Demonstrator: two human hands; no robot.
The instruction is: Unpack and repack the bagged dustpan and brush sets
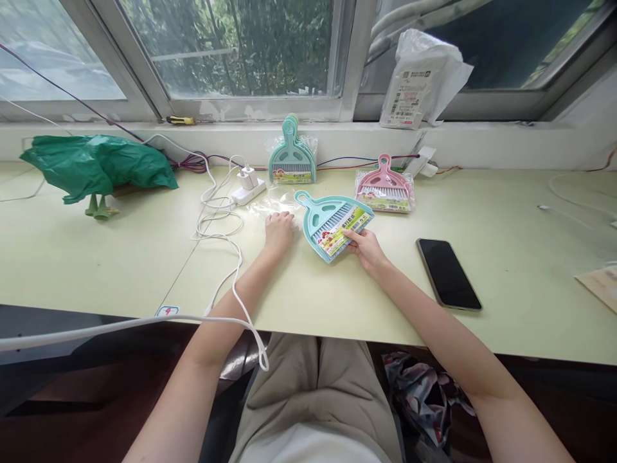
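Note:
My right hand [368, 251] grips the lower right edge of a light-blue dustpan [312, 212], tilted with its handle to the upper left. A small brush with pale bristles sits in the dustpan, and a printed yellow-green label [344, 231] wraps across both. To the left, my left hand [279, 233] is closed on a crumpled clear plastic bag [270, 204] lying on the table; its fingertips are partly hidden. Behind stands a bagged turquoise dustpan set [291, 154]. At the right is a pink dustpan set [384, 186] in clear wrapping.
A phone [449, 274] lies on the table [385, 302] at right. White cables and a power strip [249, 193] are left of my left hand; one cable loops over my left forearm. A green plastic bag [99, 164] lies far left. A white package [419, 83] leans against the window.

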